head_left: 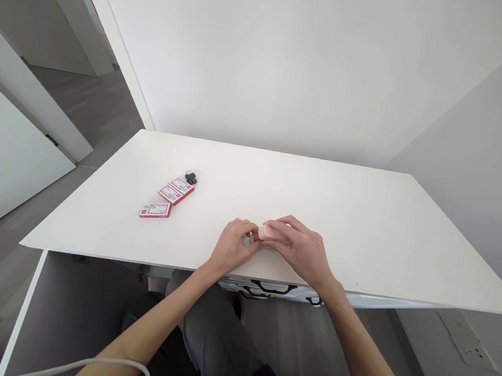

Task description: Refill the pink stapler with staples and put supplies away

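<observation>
Near the front edge of the white desk, my right hand [301, 244] is wrapped around a small pale pink block with rounded edges [268, 233]. Its exact kind does not show. My left hand [233, 245] is beside the block's left end, thumb and fingers curled together in a pinch. A tiny pale piece seems to show between those fingers, but I cannot make it out. Both hands' fingertips meet around the block's left end.
To the left on the desk [344, 205] lie red-and-white flat boxes [176, 191], another such box [155, 210], and small black connectors [191, 177] behind them. A white wall rises at the back. Below the front edge are drawers with black handles [273, 288]. A white cable [87, 363] crosses my left forearm.
</observation>
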`<action>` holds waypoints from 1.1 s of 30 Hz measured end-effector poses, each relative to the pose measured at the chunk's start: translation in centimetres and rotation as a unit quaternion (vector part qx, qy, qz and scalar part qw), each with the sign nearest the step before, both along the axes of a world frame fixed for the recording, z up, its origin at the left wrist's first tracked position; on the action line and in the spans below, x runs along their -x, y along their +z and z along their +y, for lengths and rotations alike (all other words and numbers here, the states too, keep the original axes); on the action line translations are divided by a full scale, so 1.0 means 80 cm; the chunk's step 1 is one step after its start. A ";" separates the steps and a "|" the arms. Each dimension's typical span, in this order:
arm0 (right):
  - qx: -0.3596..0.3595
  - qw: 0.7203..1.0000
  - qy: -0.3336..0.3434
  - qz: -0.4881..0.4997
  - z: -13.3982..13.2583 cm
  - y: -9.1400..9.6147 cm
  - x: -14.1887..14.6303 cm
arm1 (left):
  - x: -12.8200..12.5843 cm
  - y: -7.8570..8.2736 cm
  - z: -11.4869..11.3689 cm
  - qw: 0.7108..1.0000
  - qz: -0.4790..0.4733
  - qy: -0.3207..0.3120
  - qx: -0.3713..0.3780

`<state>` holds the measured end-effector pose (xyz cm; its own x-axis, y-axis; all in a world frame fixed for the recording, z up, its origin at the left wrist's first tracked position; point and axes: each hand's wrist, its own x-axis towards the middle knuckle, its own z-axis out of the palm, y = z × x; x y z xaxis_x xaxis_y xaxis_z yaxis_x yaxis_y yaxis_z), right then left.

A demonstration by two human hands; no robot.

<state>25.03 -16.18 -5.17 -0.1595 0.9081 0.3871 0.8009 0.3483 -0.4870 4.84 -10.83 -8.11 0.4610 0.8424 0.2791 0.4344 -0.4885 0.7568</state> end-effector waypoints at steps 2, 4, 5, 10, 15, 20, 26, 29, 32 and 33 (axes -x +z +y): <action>0.001 1.000 0.004 0.001 0.000 0.000 0.000 | 0.000 0.001 0.000 1.000 0.003 0.000 -0.001; 0.002 1.000 0.007 0.006 -0.001 0.001 0.000 | 0.000 0.001 -0.001 1.000 0.005 -0.002 -0.001; 0.003 1.000 0.007 0.009 -0.001 0.002 0.001 | -0.001 0.002 -0.001 1.000 0.005 -0.003 0.000; 0.007 1.000 0.007 0.011 -0.002 0.003 0.000 | -0.001 0.001 -0.001 1.000 0.007 -0.007 0.002; -0.001 1.000 0.007 0.021 -0.005 0.003 -0.003 | -0.001 0.001 -0.002 1.000 0.025 -0.006 0.012; -0.007 0.999 0.005 0.047 -0.008 0.003 -0.005 | -0.001 0.002 -0.004 1.000 0.020 -0.013 0.014; -0.001 0.993 -0.002 0.116 -0.010 0.002 -0.008 | -0.002 0.000 -0.004 1.000 0.016 -0.006 0.021; 0.006 0.988 -0.003 0.153 -0.010 0.000 -0.010 | -0.003 -0.002 -0.004 1.000 0.013 -0.006 0.022; 0.007 0.982 0.000 0.186 -0.011 0.001 -0.011 | -0.003 -0.003 -0.005 1.000 0.016 -0.006 0.023; 0.008 0.980 0.000 0.197 -0.011 0.001 -0.011 | -0.003 -0.004 -0.005 1.000 0.016 -0.007 0.024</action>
<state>25.92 -17.10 -5.05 0.0001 0.9142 0.4052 0.5492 0.3385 -0.7641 5.06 -11.22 -8.39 0.4805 0.8481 0.2230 0.4532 -0.4579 0.7648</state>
